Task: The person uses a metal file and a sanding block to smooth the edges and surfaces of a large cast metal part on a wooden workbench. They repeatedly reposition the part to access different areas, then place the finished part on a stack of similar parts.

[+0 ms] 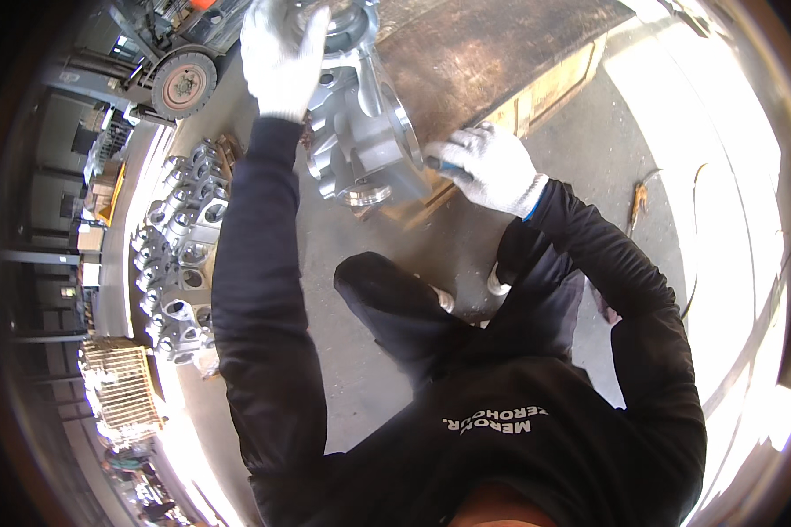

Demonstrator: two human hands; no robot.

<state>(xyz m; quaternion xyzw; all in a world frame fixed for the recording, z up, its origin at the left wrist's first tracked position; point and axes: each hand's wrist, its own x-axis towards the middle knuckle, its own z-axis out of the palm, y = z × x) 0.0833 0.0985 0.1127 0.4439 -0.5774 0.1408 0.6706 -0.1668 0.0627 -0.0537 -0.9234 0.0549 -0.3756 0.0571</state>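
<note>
A silvery machined metal casting [369, 141] with round bores and flanges sits at the edge of a worn brown wooden workbench [461, 59]. My left hand [280, 62], in a white knit glove, grips its far end, with the thumb across a round flange. My right hand [494, 168], also gloved, is curled around a small tool [437, 163], of which only a dark end and a bit of blue show. That tool points at the casting's near right side; motion blur hides whether they touch.
Several similar metal castings [188, 221] stand in rows at the left. Beyond them is a forklift wheel [184, 85]. A ribbed crate-like stack [120, 388] stands lower left. On the floor at right lie an orange-handled tool [638, 201] and a thin hose or cable [695, 244].
</note>
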